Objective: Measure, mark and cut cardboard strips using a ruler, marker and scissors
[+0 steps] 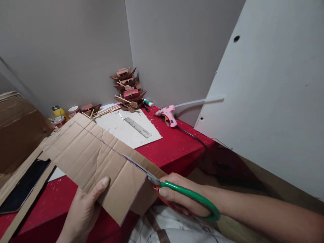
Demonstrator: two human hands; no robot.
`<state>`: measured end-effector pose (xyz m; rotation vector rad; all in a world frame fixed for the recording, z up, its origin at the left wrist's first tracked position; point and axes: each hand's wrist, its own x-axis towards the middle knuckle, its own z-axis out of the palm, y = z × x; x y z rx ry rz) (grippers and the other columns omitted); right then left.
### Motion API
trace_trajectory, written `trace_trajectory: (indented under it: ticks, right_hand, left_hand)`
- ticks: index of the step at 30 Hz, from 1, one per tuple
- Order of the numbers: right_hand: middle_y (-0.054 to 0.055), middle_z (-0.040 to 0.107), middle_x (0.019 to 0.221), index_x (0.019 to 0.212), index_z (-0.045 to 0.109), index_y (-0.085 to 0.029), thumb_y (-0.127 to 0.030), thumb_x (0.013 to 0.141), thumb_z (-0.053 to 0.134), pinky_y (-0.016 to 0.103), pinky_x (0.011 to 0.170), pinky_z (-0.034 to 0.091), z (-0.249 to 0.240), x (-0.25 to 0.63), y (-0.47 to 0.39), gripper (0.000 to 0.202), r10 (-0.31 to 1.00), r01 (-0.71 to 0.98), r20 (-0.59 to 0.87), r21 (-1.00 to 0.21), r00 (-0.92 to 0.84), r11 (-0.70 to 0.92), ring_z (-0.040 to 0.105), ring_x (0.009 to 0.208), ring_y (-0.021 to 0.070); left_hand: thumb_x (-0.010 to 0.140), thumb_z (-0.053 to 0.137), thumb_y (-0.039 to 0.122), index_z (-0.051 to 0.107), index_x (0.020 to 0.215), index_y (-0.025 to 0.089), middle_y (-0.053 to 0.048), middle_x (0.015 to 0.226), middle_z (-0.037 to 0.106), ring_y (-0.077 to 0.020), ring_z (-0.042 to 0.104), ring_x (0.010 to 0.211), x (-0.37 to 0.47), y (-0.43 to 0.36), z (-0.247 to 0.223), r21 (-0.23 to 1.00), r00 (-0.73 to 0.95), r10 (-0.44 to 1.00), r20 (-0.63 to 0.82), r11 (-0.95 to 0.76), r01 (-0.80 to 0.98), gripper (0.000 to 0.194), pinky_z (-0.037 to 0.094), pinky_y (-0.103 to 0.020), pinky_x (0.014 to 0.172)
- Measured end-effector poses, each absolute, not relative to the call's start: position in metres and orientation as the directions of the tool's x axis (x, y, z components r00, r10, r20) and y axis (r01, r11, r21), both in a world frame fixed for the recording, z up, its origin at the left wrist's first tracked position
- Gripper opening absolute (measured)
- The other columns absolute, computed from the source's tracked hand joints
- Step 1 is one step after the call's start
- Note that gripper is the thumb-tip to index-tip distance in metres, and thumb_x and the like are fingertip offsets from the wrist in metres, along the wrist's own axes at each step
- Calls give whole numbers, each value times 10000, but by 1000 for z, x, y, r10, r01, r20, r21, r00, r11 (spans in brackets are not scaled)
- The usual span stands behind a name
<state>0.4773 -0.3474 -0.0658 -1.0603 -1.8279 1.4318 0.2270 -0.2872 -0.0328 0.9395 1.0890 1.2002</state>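
Note:
A creased sheet of brown cardboard [83, 148] slants across the lower middle of the head view, with a dark line drawn along its edges. My left hand [87, 206] grips its lower edge, thumb on top and the other fingers hidden beneath. In my right hand [182, 195] is a pair of scissors [192, 195] with green and red handles. Their blade lies along the drawn line near the right edge of the sheet. The cut there runs in from the near corner, and a strip of cardboard stands off behind the blade.
On the red-covered table [177, 145] lie a pink glue gun [167, 114], a white board [116, 123] and a metal ruler [138, 127]. Small wooden boats [129, 91] are stacked by the wall. Cups, sticks and a yellow bottle [59, 112] stand left of them. A large cardboard box [20, 135] is far left.

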Motion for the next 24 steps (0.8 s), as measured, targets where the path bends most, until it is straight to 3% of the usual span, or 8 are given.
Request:
trace_trajectory:
  ticks: [5, 13, 24]
  right_hand:
    - [-47, 393, 416, 599, 426, -181, -748, 870, 349, 166, 303, 294, -73, 477, -350, 633, 860, 204, -139, -978, -491, -41, 393, 328, 68]
    - [-46, 433, 469, 718, 479, -164, -795, 817, 386, 161, 305, 327, -62, 479, -349, 646, 851, 165, -193, -978, -489, -127, 394, 341, 68]
    - [-44, 383, 387, 554, 429, -180, -795, 817, 389, 155, 285, 282, -65, 474, -354, 670, 872, 136, -154, -985, -465, -101, 379, 315, 60]
  left_hand:
    - [542, 862, 233, 540, 1341, 236, -88, 1161, 707, -325, 634, 1104, 226, -286, -36, 961, 52, 988, -145, 153, -231, 862, 533, -393, 919]
    - [564, 852, 239, 526, 1353, 237, -91, 1202, 689, -333, 621, 1126, 231, -295, -34, 957, 70, 985, -157, 169, -235, 854, 558, -389, 878]
    - [570, 855, 257, 548, 1340, 219, -98, 1190, 694, -330, 621, 1128, 230, -298, -33, 954, 97, 982, -163, 182, -238, 830, 547, -378, 899]
